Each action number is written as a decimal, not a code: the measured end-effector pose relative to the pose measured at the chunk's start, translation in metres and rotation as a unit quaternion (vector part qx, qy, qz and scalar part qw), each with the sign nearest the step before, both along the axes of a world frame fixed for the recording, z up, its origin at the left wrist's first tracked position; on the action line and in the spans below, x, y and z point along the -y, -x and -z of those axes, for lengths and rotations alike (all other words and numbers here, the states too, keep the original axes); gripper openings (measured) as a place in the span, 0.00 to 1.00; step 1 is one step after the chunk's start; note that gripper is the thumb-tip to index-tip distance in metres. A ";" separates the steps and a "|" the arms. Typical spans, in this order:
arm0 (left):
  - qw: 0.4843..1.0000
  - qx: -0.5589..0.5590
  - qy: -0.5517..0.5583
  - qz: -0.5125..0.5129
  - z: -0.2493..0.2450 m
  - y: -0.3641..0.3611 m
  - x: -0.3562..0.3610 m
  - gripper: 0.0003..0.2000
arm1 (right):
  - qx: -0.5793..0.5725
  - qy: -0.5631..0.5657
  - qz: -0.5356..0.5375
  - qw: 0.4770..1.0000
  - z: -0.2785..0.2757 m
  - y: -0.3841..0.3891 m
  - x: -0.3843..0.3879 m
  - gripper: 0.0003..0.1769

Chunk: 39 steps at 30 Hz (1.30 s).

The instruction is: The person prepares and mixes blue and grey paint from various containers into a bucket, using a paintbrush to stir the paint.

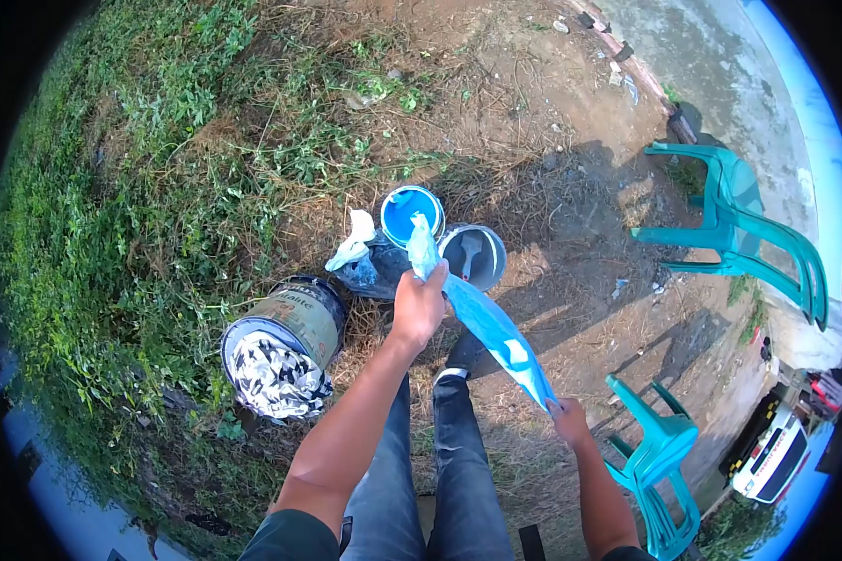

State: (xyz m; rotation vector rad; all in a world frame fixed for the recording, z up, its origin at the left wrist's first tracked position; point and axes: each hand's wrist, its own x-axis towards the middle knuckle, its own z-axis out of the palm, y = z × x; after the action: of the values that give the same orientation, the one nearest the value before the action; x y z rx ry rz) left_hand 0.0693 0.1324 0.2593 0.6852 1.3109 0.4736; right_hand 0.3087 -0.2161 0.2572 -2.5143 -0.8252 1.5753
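Note:
A long light-blue plastic sheet (pixel 489 325) is stretched between my two hands, slanting down to the right. My left hand (pixel 420 307) is closed on its upper part, with a crumpled end sticking out above the fist. The sheet's lower right end is pinched by my right hand (pixel 568 421). Just beyond my left hand stands a tub of blue paint (pixel 411 211). Beside it, a grey bucket (pixel 487 258) holds a wide brush (pixel 471 252). A dark container (pixel 374 269) with a whitish crumpled piece (pixel 355 241) on it is left of my left hand.
A large bucket (pixel 302 316) with a black-and-white patterned cloth (pixel 276 377) on top stands at the left. Green plastic chairs (pixel 720 224) are at the right, with more stacked green chairs (pixel 660 449) lower down. Weeds cover the left ground. A white vehicle (pixel 772 458) is far right.

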 end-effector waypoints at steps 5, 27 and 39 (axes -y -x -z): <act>0.999 -0.011 -0.015 -0.028 0.026 -0.009 0.004 0.19 | 0.012 -0.008 -0.013 1.000 -0.005 -0.006 -0.001 0.20; 1.000 -0.009 -0.001 0.009 0.041 -0.004 -0.011 0.23 | 0.001 0.023 -0.102 0.995 -0.036 -0.036 -0.037 0.20; 0.998 -0.048 -0.040 0.030 0.062 -0.002 -0.009 0.24 | 0.038 -0.023 -0.060 0.997 -0.034 -0.038 -0.045 0.23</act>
State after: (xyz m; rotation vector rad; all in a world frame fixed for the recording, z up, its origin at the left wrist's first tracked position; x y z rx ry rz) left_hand 0.0715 0.1410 0.1973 0.8204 1.3638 0.4496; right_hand 0.3468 -0.1716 0.2915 -2.5509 -1.0277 1.4821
